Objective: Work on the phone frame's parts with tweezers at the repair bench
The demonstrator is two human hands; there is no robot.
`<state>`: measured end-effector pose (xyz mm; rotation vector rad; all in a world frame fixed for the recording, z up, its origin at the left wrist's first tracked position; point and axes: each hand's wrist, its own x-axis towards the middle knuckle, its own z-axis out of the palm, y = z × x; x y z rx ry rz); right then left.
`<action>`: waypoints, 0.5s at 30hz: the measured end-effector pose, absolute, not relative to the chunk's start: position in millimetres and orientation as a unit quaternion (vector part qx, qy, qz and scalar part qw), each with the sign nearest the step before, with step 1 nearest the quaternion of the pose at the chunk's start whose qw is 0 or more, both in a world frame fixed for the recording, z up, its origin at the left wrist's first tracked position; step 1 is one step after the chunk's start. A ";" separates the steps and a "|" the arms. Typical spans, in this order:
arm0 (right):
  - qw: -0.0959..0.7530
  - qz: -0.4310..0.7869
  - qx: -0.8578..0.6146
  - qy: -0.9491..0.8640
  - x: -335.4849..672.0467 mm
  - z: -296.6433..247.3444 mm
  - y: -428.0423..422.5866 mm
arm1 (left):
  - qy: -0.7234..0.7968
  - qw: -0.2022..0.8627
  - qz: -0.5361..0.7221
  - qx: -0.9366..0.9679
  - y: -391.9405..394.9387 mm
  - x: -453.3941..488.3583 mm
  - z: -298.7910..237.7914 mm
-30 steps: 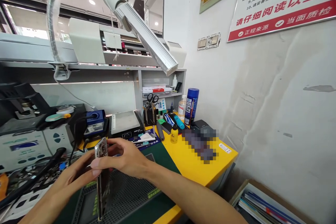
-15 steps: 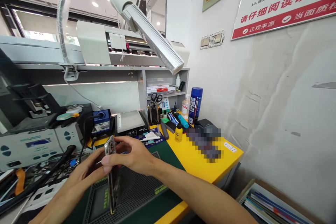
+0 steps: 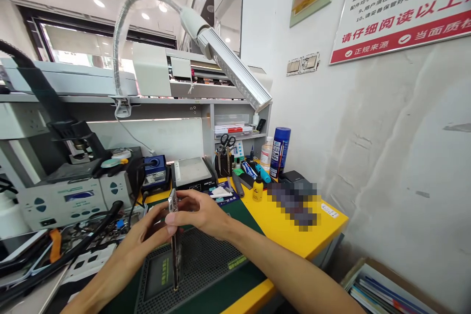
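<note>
A smartphone (image 3: pixel 175 255) stands on edge above the dark perforated work mat (image 3: pixel 206 260), seen nearly edge-on, with what looks like a clear case on it. My left hand (image 3: pixel 152 230) is closed on its upper part from the left side. From the right, my right hand (image 3: pixel 200 213) pinches the same upper end, thumb on the near edge. Both thumbs almost meet there. The phone's broad faces are mostly turned out of sight, and some fingertips are hidden behind it.
Left stands a grey rework station (image 3: pixel 73 198) beside loose parts and a thick black cable (image 3: pixel 91 230). Behind are a blue soldering unit (image 3: pixel 154 171) and a flat heating plate (image 3: pixel 193 171). A yellow bottle (image 3: pixel 257 190) and a blue spray can (image 3: pixel 280 152) stand right. A lamp (image 3: pixel 235 68) hangs above.
The camera view has turned, so the scene sits further right and slightly lower. Both hands keep their hold on the phone, which now appears more upright and edge-on.
</note>
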<state>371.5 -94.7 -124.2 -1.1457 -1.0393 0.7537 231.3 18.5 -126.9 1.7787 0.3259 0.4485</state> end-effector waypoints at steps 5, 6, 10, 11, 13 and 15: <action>0.650 0.337 -0.503 -0.460 371.7 -122.8 -95.8 | 0.127 0.608 0.188 0.761 19.3 232.0 -126.0; 0.650 0.337 -0.504 -0.459 371.7 -122.8 -95.9 | 0.127 0.614 0.190 0.756 18.7 232.6 -126.4; 0.650 0.337 -0.508 -0.454 371.0 -123.6 -95.2 | 0.135 0.625 0.211 0.740 16.2 236.7 -130.6; 0.652 0.336 -0.508 -0.452 370.6 -124.1 -94.7 | 0.133 0.624 0.216 0.739 16.1 237.7 -132.0; 0.656 0.332 -0.507 -0.451 369.4 -125.1 -93.7 | 0.127 0.627 0.220 0.736 17.1 239.1 -134.8; 0.662 0.325 -0.505 -0.449 367.6 -125.8 -93.2 | 0.114 0.634 0.215 0.734 19.4 238.9 -136.6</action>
